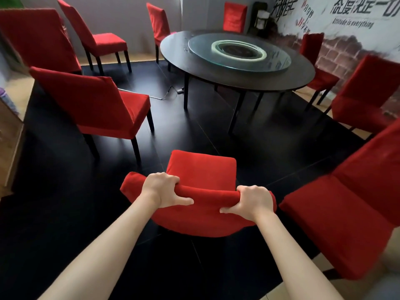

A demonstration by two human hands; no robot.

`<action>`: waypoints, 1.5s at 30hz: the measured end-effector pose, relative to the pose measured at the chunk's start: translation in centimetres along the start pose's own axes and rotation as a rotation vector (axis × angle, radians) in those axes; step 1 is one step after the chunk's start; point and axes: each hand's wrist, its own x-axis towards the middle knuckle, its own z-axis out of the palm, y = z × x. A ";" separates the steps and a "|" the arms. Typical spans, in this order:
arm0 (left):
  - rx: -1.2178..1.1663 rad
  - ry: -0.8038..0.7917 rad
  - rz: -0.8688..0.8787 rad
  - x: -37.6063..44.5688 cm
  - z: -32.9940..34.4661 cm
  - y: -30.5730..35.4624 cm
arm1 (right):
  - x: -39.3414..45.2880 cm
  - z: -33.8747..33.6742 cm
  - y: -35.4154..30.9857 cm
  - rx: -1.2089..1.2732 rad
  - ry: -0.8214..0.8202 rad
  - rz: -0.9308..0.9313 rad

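Note:
A red fabric-covered chair point(203, 169) stands right in front of me on the dark floor, its seat facing the round table. My left hand point(163, 190) grips the top edge of its backrest on the left side, fingers curled over the far side and thumb along the near side. My right hand point(252, 201) grips the same top edge on the right side in the same way. Both arms reach forward from the bottom of the view.
A dark round table point(249, 80) with a glass turntable point(238, 51) stands ahead. Several other red chairs ring it: one at my left point(95, 105), one close at my right point(346, 213). A wooden cabinet point(10, 137) lines the left edge. A cable point(168, 92) lies under the table.

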 end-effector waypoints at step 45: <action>-0.069 0.059 0.038 32.8 -1.5 -2.1 | 30.8 -3.9 11.7 -0.129 0.009 -0.025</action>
